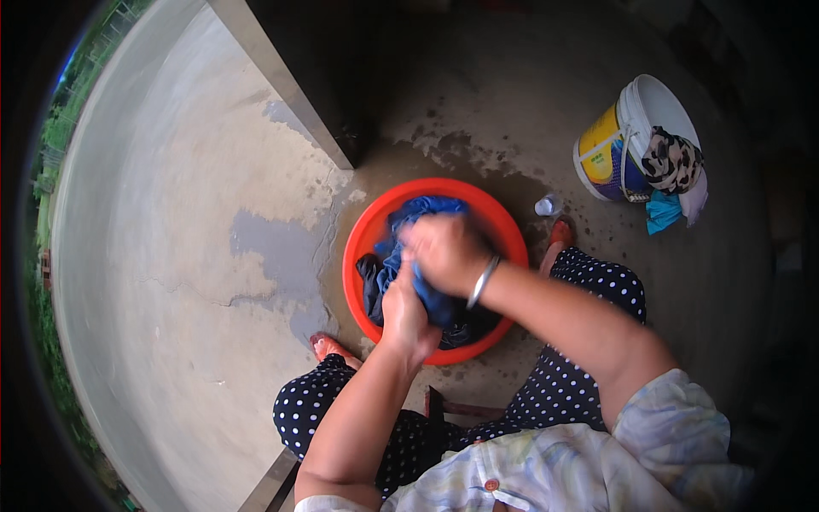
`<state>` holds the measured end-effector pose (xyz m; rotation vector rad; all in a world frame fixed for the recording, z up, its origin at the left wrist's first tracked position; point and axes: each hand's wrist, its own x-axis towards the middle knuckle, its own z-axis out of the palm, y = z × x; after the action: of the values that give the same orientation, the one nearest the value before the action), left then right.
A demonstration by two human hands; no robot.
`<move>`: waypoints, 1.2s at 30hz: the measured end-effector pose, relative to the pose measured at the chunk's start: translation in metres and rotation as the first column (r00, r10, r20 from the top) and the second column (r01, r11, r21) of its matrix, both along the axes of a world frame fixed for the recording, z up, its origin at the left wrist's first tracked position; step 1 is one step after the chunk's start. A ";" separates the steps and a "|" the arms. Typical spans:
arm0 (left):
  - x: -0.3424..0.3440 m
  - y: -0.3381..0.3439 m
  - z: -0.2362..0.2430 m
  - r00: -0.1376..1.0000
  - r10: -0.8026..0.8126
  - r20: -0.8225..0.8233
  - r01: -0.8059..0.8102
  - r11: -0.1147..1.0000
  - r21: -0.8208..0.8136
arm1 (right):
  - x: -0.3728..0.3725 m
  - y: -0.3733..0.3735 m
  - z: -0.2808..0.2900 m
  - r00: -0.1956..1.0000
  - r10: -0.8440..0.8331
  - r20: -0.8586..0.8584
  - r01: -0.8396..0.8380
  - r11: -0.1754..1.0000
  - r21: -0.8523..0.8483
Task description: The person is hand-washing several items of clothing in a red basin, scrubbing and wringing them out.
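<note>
A round red-orange basin (351,286) sits on the floor between my feet, holding a heap of wet clothes. Bunched over it is a blue denim-like garment (433,206), with a dark cloth (368,275) at its left side. My left hand (404,309) is closed on the blue garment, thumb pointing up. Over the middle of the basin, my right hand (448,254) is curled into a fist against the same garment, close to the left thumb. Motion smears its fingers, and the cloth inside is mostly hidden. A silver bangle (484,282) circles my right wrist.
At the far right stands a white bucket (625,128) with cloths hanging over its rim, including a patterned cloth (673,160). A small clear cup (548,205) rests right of the basin. A pillar (286,81) rises behind it. Wet patches mark the concrete floor (196,213).
</note>
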<state>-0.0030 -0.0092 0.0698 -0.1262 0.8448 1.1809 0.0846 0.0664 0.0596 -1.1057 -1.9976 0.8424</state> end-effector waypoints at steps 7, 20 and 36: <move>-0.064 0.002 -0.009 0.968 -0.120 0.220 0.076 0.978 0.197 | 0.039 0.031 0.025 0.883 -0.253 -0.395 -0.322 0.287 -0.902; -0.030 0.004 -0.010 0.966 0.034 -0.255 -0.016 0.997 0.070 | 0.036 0.035 -0.009 0.788 -0.301 -0.537 -0.286 0.593 -0.753; -0.026 0.008 -0.069 0.906 -0.077 0.417 -0.122 0.895 0.430 | -0.018 -0.052 0.015 0.960 0.237 0.149 -0.271 0.919 0.287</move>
<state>-0.0289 -0.0014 0.0006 -0.0114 0.1715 1.2813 0.0669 0.0147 0.0749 -0.7399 -2.3070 0.5789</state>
